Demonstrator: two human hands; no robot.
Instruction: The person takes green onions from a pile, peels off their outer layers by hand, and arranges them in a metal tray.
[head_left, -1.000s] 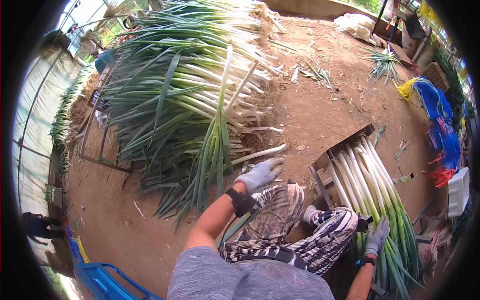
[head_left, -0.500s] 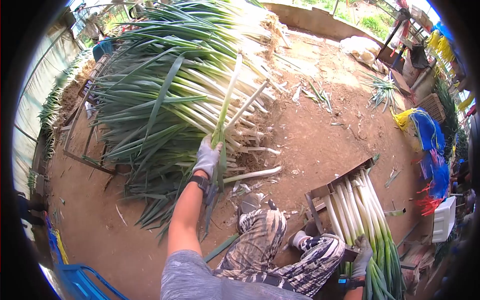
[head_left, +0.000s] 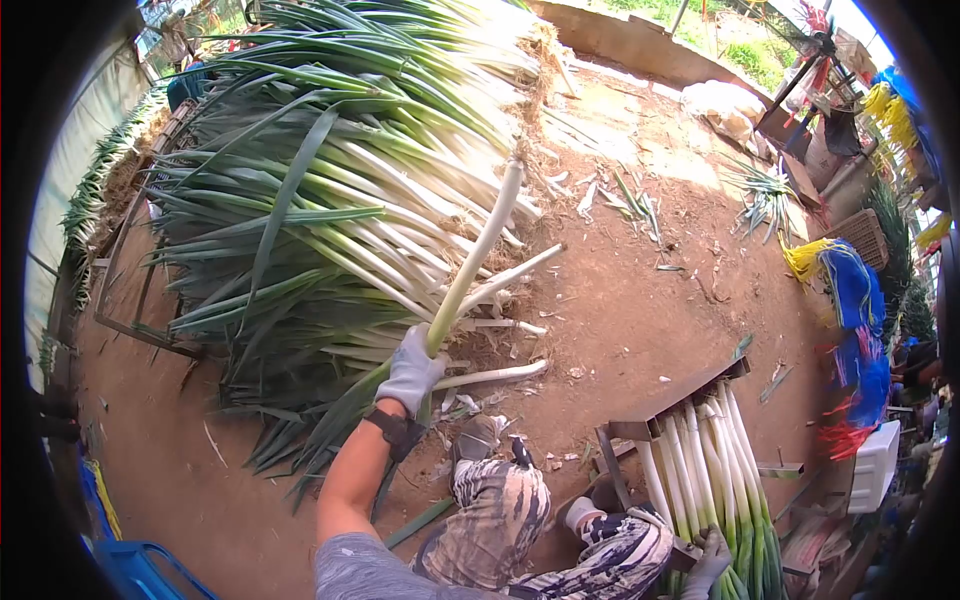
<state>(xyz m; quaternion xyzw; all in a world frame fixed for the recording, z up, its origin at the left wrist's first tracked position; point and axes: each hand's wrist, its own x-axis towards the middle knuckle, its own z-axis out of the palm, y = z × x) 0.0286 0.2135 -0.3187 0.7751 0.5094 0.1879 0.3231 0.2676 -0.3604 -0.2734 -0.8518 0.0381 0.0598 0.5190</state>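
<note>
My left hand (head_left: 412, 372), in a grey-white glove, is closed around a long green onion (head_left: 482, 240) near the middle of its stalk. Its white root end points up and away, and its leaves trail below my wrist. A second pale stalk (head_left: 515, 275) slants to the right just past this hand; whether it is held too is unclear. Behind lies a big heap of green onions (head_left: 330, 190), roots to the right. At lower right, my gloved right hand (head_left: 708, 565) rests on a row of green onions (head_left: 715, 460) in a metal frame (head_left: 675, 400), its fingers laid over the stalks.
Blue netting with yellow and red ties (head_left: 855, 290) hangs at right above a white box (head_left: 874, 467). A blue plastic chair (head_left: 150, 570) stands at lower left. A metal frame (head_left: 125, 260) borders the heap. Loose leaves and peelings (head_left: 630, 200) litter the dirt floor.
The held onion has come out over the heap's right edge, its root end higher and farther right. My right hand has slid slightly down and left on the row. The view has shifted a little.
</note>
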